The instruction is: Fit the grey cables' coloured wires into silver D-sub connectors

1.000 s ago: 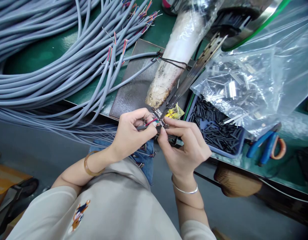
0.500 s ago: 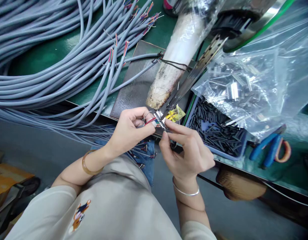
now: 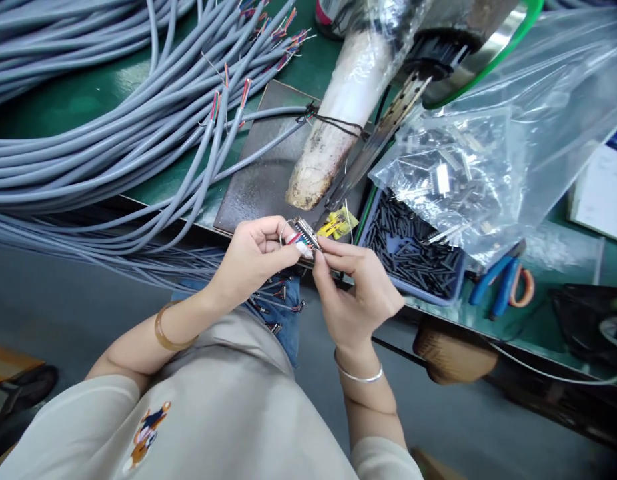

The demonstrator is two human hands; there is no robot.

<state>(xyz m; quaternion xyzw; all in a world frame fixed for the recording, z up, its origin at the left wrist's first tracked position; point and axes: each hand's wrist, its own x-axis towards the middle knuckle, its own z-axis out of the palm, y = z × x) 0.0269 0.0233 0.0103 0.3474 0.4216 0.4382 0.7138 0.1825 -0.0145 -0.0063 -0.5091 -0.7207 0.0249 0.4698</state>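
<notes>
My left hand pinches a small metal multi-pin connector and the coloured wires at its pins, thumb and forefinger pressed together. On the connector's right end, my right hand has its thumb and forefinger closed, other fingers curled. Just beyond the connector, a long dark metal iron slants down, its tip near a yellow piece on the bench edge. To its left hangs a thick white tube wrapped in plastic, with a browned end. Part of the wires is hidden by my left fingers.
Grey cables with stripped coloured ends fill the left bench, over a dark plate. A blue tray of short black tubes, a clear bag of metal connectors and blue-handled pliers lie right. Finished-looking connectors hang below my hands.
Both hands have drawn slightly back from the iron's tip with the connector, which now shows its row of pins more plainly. The whole view has shifted a little.
</notes>
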